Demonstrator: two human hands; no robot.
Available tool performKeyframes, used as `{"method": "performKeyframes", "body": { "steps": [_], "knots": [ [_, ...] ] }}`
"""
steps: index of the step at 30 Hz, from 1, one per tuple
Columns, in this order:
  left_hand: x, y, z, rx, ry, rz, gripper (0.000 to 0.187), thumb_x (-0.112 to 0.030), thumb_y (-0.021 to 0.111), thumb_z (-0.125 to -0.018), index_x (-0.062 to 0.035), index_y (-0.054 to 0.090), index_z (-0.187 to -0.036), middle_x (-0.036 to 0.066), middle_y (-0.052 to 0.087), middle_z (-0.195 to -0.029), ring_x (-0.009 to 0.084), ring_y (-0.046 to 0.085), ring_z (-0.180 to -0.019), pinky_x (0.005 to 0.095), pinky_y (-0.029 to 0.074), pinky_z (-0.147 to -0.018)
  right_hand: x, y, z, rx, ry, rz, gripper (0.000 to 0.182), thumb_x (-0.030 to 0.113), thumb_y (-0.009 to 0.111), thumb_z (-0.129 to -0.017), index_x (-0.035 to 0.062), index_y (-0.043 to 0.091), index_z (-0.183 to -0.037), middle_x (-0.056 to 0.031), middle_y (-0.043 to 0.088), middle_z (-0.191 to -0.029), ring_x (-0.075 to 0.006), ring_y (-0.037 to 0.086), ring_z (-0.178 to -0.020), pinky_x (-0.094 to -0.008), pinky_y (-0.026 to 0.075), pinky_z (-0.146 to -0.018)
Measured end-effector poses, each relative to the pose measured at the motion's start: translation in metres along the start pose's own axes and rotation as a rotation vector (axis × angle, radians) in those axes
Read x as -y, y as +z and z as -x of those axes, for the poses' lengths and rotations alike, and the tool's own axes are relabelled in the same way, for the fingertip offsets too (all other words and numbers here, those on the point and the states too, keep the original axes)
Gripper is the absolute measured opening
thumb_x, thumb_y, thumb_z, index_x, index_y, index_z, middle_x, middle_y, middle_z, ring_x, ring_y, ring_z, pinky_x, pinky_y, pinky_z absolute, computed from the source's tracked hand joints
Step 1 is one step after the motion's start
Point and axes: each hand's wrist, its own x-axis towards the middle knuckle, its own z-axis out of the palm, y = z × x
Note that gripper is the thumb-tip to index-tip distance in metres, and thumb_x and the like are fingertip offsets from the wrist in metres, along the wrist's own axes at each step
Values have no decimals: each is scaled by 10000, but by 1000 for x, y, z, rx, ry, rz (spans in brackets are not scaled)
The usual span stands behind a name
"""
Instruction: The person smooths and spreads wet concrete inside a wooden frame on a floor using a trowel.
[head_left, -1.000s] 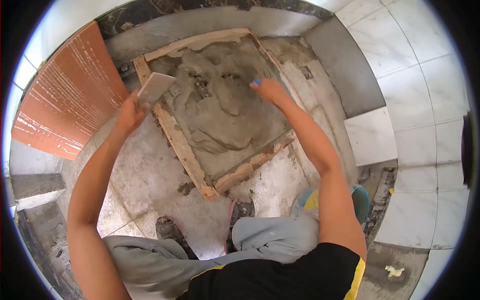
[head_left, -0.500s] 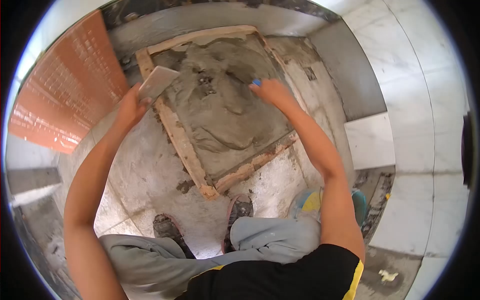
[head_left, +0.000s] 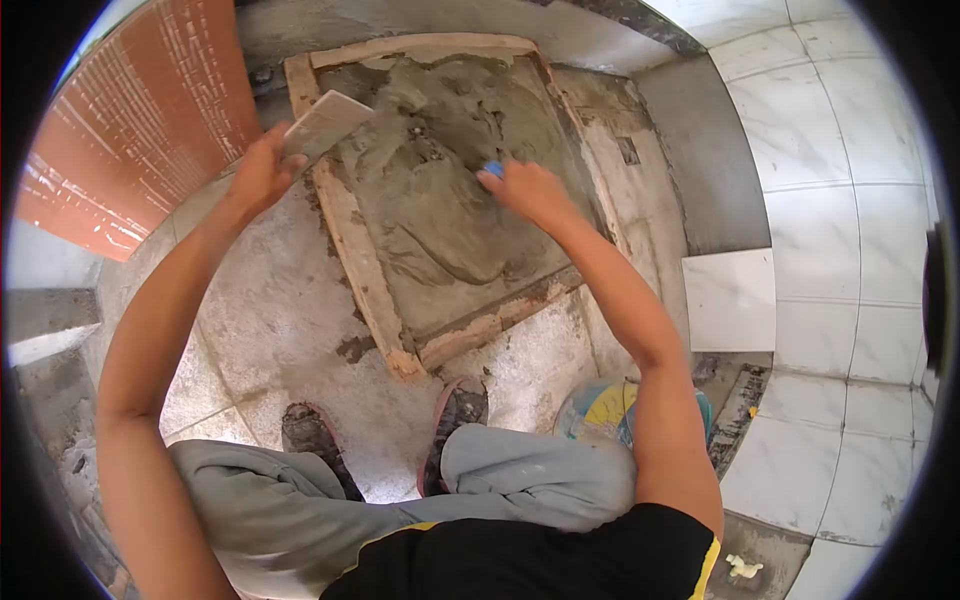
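Observation:
Wet grey cement [head_left: 440, 215] fills a wooden frame [head_left: 360, 265] on the floor, with ridges and a rough pit near its upper middle. At the frame's upper left, my left hand [head_left: 262, 172] is closed on a pale flat tile piece [head_left: 328, 122], held tilted over the frame's edge. Over the middle of the cement, my right hand [head_left: 520, 188] is wrapped round a blue handle [head_left: 494, 170]. The tool's blade cannot be made out against the cement.
A large orange-brown panel [head_left: 150, 120] leans at the upper left. White wall tiles [head_left: 815, 230] line the right side, with a loose white tile [head_left: 730, 300] below the grey ledge. A bucket [head_left: 600, 412] stands near my right knee.
My right hand has moved a little left over the cement with the blue handle. My left hand and the tile piece are slightly higher in view. The camera view has shifted.

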Motion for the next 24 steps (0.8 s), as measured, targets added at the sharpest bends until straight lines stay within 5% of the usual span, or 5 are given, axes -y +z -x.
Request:
{"method": "performKeyframes", "body": {
  "steps": [2,17,24],
  "knots": [
    [1,0,2,-24,1,-90,364,-29,642,-870,24,547,-1218,244,654,-1059,330,638,-1013,402,465,-898,-18,-1,27,79,179,-116,569,551,506,-953,9,677,-937,-266,684,-910,-425,671,-903,-510,528,-805],
    [6,0,-1,-8,-1,-79,365,-37,657,-871,8,547,-1217,272,638,-1124,415,619,-1053,430,464,-901,-70,35,-16,-43,227,74,593,569,531,-931,-4,678,-967,-230,699,-929,-414,675,-932,-504,531,-789],
    [-11,-6,4,0,-23,-128,383,-60,657,-878,2,552,-1241,270,642,-1129,390,629,-1067,423,468,-904,-39,-54,60,109,287,-34,567,553,521,-940,17,675,-1040,-251,695,-972,-417,663,-958,-511,516,-828]
  ]
}}
